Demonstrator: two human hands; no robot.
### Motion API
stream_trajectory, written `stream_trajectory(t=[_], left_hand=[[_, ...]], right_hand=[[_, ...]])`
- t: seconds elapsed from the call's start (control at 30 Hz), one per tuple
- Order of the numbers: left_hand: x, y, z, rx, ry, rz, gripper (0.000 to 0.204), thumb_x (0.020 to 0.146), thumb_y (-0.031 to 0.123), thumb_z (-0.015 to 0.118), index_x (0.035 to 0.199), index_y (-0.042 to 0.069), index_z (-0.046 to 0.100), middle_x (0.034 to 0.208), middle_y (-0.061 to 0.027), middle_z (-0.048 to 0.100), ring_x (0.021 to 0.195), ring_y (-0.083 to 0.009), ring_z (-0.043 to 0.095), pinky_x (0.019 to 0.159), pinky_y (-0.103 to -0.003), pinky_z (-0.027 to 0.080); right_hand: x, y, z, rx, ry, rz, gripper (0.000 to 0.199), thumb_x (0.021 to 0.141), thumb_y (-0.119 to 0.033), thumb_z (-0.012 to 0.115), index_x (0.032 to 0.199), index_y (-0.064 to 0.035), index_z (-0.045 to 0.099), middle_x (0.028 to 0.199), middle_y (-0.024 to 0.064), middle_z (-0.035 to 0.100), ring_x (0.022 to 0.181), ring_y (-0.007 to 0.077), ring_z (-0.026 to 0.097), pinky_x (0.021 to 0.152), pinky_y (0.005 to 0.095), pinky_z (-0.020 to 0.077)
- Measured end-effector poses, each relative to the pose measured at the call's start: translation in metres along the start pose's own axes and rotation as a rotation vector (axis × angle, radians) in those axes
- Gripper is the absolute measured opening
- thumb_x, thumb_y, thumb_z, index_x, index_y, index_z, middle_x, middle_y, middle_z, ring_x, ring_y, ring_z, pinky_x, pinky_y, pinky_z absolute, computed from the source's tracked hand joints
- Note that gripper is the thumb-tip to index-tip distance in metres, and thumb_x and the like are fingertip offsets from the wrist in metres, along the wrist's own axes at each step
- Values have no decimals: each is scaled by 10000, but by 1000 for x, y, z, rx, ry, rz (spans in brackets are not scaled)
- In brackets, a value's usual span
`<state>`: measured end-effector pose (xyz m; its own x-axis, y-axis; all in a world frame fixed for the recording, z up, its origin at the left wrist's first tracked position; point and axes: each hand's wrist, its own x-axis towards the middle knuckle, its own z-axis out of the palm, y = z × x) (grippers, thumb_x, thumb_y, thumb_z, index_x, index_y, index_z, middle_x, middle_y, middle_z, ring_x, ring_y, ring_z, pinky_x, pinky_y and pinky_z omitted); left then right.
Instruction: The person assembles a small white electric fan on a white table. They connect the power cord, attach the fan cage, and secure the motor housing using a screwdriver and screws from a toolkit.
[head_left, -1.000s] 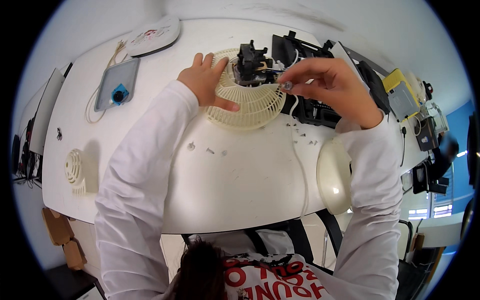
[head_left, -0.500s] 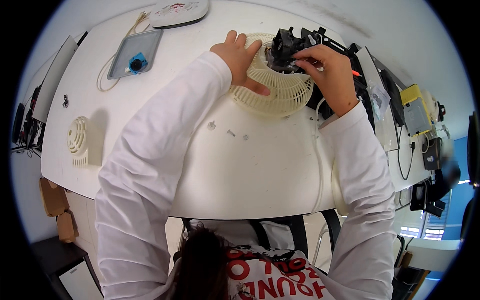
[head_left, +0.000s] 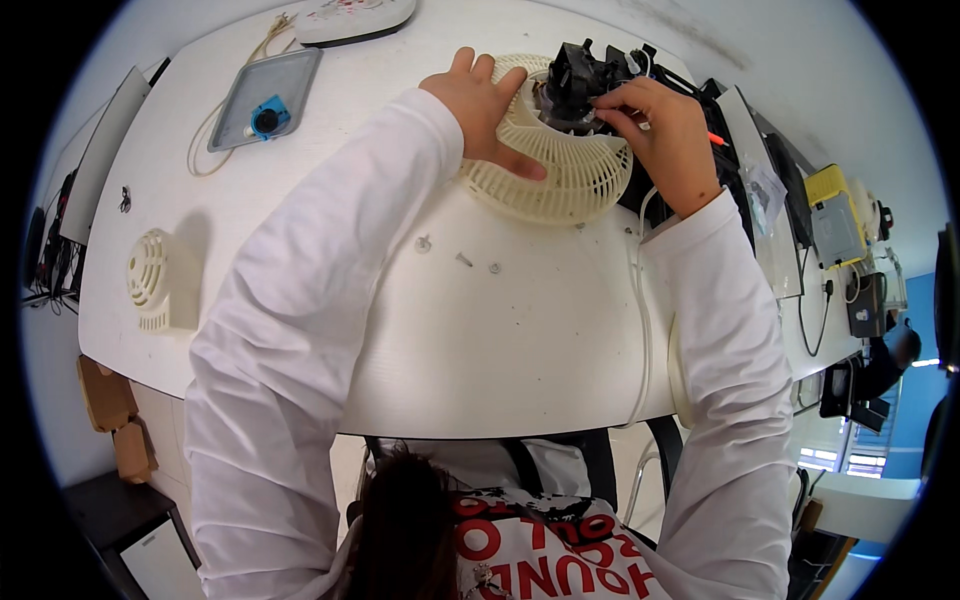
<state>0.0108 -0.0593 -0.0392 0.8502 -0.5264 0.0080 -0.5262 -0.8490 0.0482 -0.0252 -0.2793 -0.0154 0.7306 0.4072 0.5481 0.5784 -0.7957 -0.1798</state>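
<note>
1. The round cream grille (head_left: 550,195) lies on the white table (head_left: 480,380) before you, and the black motor assembly (head_left: 575,80) stands over its middle part, uncovered.

2. Your left hand (head_left: 470,112) is spread over the left side of the grille; it rests there with the fingers apart and does not clench anything.

3. Your right hand (head_left: 668,138) comes from the right of the grille. The thumb and forefinger are drawn near to each other at the lower side of the assembly; whether a small piece is between them, I cannot tell.

4. What seems done: the assembly is already seated at the grille. How firmly it is fastened, I cannot judge.

5. What seems unfinished: three loose pieces lie on the near side of the grille, namely a wide-headed piece (head_left: 423,243), a thin screw (head_left: 464,260) and a small round piece (head_left: 494,267). The slotted cream cover (head_left: 165,285) stands well apart, to the left of the grille, so it is not joined.

6. The pale cord (head_left: 641,330) runs from the grille's right side toward your table edge.
</note>
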Motion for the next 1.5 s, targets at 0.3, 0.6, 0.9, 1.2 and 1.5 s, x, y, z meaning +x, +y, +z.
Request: stream_trajectory(t=[0.3, 0.6, 0.9, 1.2, 1.5], left_hand=[[-1, -2, 1, -13, 25, 21, 1175, 553, 743, 744, 1432, 95, 312, 1319, -183, 424, 1289, -352, 352, 958, -444, 488], [1, 1, -1, -4, 6, 22, 1181, 537, 766, 734, 1412, 81, 335, 1269, -188, 451, 1259, -347, 379, 941, -440, 494], [0, 3, -2, 5, 22, 14, 1168, 520, 799, 713, 1378, 87, 365, 1228, -189, 471, 1250, -335, 394, 913, -429, 506], [1, 6, -4, -8, 1, 0, 1151, 539, 802, 703, 1376, 87, 368, 1243, -182, 459, 1268, -330, 367, 935, -430, 493], [0, 2, 1, 5, 22, -18, 1155, 536, 813, 693, 1390, 108, 364, 1262, -169, 453, 1274, -325, 365, 942, -421, 490]], right_hand=[[0, 2, 0, -1, 0, -27, 104, 784, -83, 708, 884, -57, 710, 840, 72, 663, 736, 267, 641, 663, 333, 504], [-5, 2, 8, 1, 32, 40, 84, 788, -82, 710, 867, -54, 706, 819, 65, 639, 700, 251, 631, 635, 321, 494], [-11, -5, 14, 38, 96, 83, 75, 788, -42, 703, 859, -31, 684, 801, 70, 623, 678, 240, 630, 607, 309, 486], [-20, -11, 25, 75, 189, 101, 66, 820, -11, 661, 886, -10, 653, 846, 90, 618, 743, 268, 631, 635, 317, 490], [-25, -24, 34, -57, 264, 121, 70, 845, -56, 645, 911, -46, 667, 895, 72, 632, 809, 296, 622, 693, 349, 497]])
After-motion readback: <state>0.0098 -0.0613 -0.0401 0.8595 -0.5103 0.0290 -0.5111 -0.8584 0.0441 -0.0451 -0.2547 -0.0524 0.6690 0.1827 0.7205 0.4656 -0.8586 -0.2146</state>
